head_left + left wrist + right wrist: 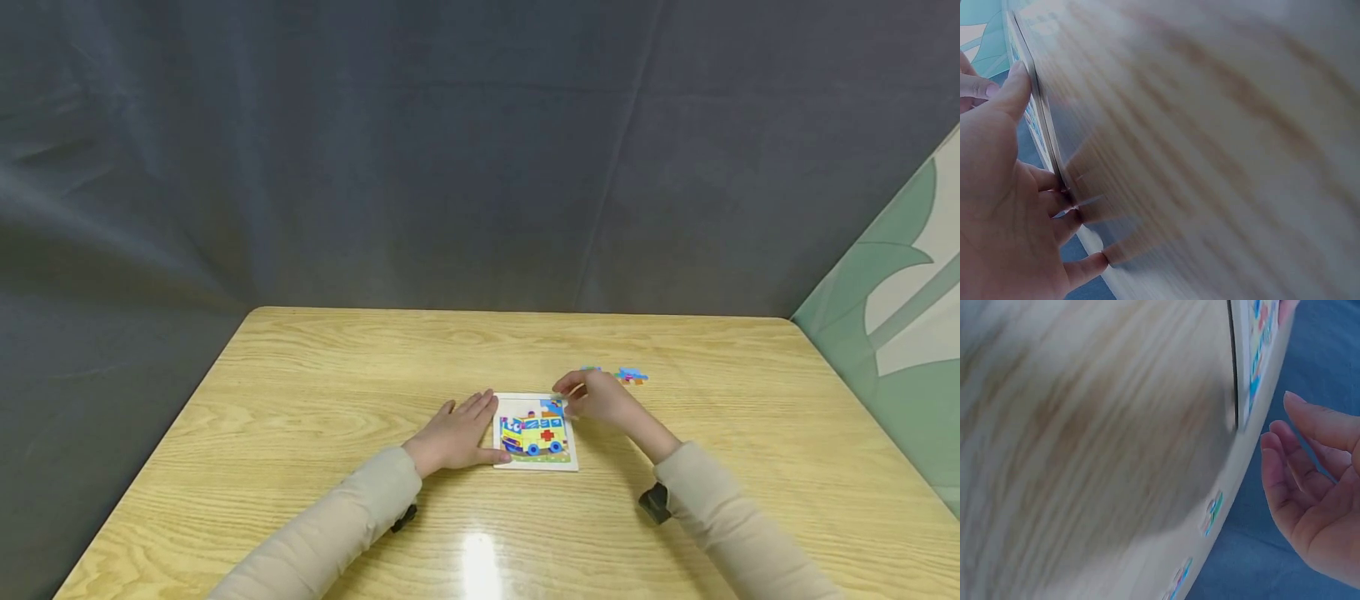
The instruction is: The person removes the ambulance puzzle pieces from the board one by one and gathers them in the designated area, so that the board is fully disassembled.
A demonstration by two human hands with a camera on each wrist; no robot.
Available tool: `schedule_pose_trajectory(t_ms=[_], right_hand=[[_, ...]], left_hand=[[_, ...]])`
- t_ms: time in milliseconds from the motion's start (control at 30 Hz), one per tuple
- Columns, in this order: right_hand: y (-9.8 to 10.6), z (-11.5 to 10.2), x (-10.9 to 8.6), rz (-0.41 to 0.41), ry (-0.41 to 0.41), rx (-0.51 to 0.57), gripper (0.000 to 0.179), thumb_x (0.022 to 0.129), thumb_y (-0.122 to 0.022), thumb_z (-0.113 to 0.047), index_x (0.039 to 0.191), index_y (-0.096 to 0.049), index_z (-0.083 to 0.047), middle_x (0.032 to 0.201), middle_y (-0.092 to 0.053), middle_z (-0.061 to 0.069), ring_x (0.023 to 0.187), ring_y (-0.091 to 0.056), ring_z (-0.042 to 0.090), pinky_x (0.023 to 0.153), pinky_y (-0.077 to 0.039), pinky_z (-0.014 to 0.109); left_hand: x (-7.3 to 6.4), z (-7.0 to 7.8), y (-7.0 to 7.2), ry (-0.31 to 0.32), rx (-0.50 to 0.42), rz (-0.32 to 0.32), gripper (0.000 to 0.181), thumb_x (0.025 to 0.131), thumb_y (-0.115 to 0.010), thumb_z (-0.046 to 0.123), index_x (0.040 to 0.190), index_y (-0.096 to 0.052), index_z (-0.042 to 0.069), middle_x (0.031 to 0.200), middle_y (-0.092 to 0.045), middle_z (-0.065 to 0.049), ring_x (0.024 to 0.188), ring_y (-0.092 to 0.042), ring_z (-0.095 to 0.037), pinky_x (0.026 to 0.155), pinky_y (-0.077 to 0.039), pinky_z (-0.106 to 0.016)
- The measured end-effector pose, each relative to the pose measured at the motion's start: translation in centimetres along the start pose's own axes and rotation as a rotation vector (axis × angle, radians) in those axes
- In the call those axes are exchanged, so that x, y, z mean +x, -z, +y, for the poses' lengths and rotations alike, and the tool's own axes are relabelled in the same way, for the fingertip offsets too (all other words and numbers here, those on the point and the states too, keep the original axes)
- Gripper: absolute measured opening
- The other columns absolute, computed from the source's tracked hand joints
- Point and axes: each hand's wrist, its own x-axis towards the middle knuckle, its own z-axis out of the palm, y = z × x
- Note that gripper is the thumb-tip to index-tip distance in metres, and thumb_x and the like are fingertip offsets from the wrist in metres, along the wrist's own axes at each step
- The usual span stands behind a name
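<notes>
A white-framed puzzle board (536, 467) lies flat on the table, with a yellow ambulance picture (543, 435) filling its lower and right part. White backing shows at the upper left inside the frame. My left hand (457, 435) rests at the board's left side, fingers extended along the edge and thumb on the lower left corner. Over the upper right corner hovers my right hand (597, 398), its fingers loosely bent. In the right wrist view nothing shows between that thumb and fingers, and the hand is beside the board.
Beyond my right hand, a blue and orange jigsaw piece (632, 375) lies on the wooden table (337, 375). Another loose piece (591, 368) is partly hidden behind that hand. A dark curtain (450, 167) hangs at the table's far edge, and a green-patterned panel (892, 333) stands at the right.
</notes>
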Motion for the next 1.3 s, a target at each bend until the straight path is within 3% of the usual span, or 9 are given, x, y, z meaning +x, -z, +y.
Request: schedule_pose_trajectory(t_ms=[200, 567, 1300], right_hand=[[-1.1, -0.2, 0.4, -0.015, -0.019, -0.027, 0.025, 0.081, -0.069, 0.005, 0.106, -0.068, 0.003, 0.107, -0.067, 0.018, 0.093, -0.06, 0.026, 0.079, -0.054, 0.036], [-1.8, -0.7, 0.6, -0.018, 0.036, -0.145, 0.027, 0.077, -0.073, 0.007, 0.103, -0.069, 0.002, 0.097, -0.065, 0.013, 0.084, -0.056, 0.02, 0.078, -0.052, 0.036], [-1.7, -0.7, 0.9, -0.041, 0.036, -0.157, 0.029, 0.075, -0.075, 0.007, 0.102, -0.066, -0.001, 0.09, -0.055, 0.01, 0.081, -0.046, 0.019, 0.074, -0.044, 0.029]], left_hand=[[0.0, 0.0, 0.0, 0.006, -0.004, -0.003, 0.089, 0.09, -0.047, 0.064, 0.154, -0.016, 0.011, 0.162, -0.012, -0.004, 0.15, -0.014, -0.02, 0.12, -0.019, -0.05], [-0.1, 0.1, 0.2, 0.009, -0.009, -0.003, 0.089, 0.09, -0.047, 0.063, 0.155, -0.016, 0.011, 0.163, -0.012, -0.004, 0.151, -0.014, -0.02, 0.12, -0.018, -0.051], [0.0, 0.0, -0.1, 0.012, -0.009, -0.005, 0.09, 0.089, -0.046, 0.065, 0.155, -0.015, 0.012, 0.163, -0.011, -0.003, 0.151, -0.013, -0.019, 0.12, -0.018, -0.051]])
